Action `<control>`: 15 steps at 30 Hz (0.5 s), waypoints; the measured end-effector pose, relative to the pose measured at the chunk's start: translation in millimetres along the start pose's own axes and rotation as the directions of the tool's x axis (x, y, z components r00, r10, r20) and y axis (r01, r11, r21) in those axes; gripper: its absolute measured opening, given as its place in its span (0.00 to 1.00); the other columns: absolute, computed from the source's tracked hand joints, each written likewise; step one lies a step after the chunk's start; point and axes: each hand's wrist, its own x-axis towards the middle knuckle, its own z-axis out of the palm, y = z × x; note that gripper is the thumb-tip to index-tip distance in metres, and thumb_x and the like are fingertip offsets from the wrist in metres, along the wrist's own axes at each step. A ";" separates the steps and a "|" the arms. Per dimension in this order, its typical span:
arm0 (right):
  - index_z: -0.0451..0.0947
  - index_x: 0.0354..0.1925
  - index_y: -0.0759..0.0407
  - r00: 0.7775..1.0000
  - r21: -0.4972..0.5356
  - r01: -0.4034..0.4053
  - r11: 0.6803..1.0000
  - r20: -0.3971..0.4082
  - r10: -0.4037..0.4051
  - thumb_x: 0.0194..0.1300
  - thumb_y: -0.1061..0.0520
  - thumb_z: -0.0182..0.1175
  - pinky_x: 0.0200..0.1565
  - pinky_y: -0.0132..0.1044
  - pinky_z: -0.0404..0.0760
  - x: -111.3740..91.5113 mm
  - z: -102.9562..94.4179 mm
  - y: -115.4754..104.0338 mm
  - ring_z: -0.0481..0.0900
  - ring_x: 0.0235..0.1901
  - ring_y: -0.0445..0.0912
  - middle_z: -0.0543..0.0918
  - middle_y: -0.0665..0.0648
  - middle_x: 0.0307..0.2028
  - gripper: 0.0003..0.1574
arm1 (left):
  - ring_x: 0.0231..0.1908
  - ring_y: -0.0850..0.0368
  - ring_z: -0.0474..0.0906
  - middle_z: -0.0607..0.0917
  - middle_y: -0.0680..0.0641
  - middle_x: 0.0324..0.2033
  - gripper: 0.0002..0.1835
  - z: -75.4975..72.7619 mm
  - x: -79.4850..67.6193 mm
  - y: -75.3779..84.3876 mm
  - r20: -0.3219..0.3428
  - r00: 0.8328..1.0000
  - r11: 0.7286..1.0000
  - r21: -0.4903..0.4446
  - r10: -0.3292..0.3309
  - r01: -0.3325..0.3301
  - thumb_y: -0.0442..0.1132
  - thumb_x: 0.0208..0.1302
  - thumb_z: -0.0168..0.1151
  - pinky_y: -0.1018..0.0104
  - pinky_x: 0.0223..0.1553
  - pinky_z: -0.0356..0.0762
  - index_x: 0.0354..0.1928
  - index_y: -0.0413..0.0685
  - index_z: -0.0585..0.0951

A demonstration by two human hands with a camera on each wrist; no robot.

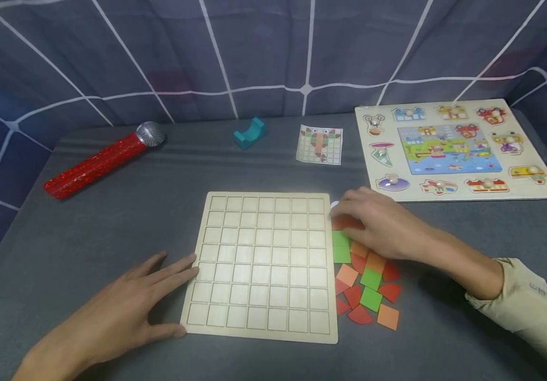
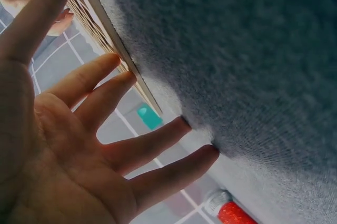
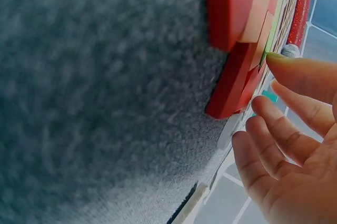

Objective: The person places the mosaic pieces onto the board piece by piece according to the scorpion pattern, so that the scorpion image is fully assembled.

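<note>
A square wooden board [image 1: 266, 259] with a grid of shallow square recesses lies flat on the grey table. Fingertips and thumb of my left hand [image 1: 111, 309] touch its left edge, with the fingers spread. Beyond the board's right edge, my right hand [image 1: 383, 225] is over a group of flat pieces, fingers loosely bent. Its thumb and fingers are apart in the right wrist view, and I see nothing held. The pieces include green squares [image 1: 341, 254], orange squares [image 1: 388, 317] and red quarter-circles [image 1: 360, 315]. A white piece [image 1: 334, 205] shows partly beside the right fingertips; the hand hides some pieces.
Behind the board lie a small patterned card [image 1: 320, 145] and a teal curved block [image 1: 249, 133]. A red glittery microphone [image 1: 104, 161] is at the back left. A wooden knob puzzle [image 1: 459, 151] lies at the back right, near the dark gridded cloth [image 1: 264, 53].
</note>
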 end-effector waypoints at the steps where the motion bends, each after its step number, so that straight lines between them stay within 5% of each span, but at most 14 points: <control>1: 0.85 0.48 0.55 1.000 0.000 0.001 1.000 0.000 -0.001 0.56 0.63 0.71 0.44 0.43 0.76 0.0 -0.1 -0.1 0.74 0.42 0.47 0.82 0.52 0.43 0.19 | 0.64 0.29 0.64 0.65 0.56 0.71 0.49 0.2 -0.1 0.0 0.000 1.000 1.000 -0.003 0.001 -0.001 0.71 0.45 0.69 0.32 0.51 0.70 0.71 0.63 0.69; 15: 0.86 0.47 0.54 0.999 -0.005 -0.002 1.000 0.054 0.002 0.57 0.64 0.70 0.41 0.41 0.74 1.9 -4.3 -2.6 0.73 0.38 0.46 0.81 0.51 0.39 0.17 | 0.64 0.29 0.64 0.66 0.56 0.71 0.49 0.5 1.5 1.7 0.000 1.000 0.999 -0.031 -0.008 0.008 0.69 0.44 0.71 0.32 0.49 0.72 0.70 0.63 0.71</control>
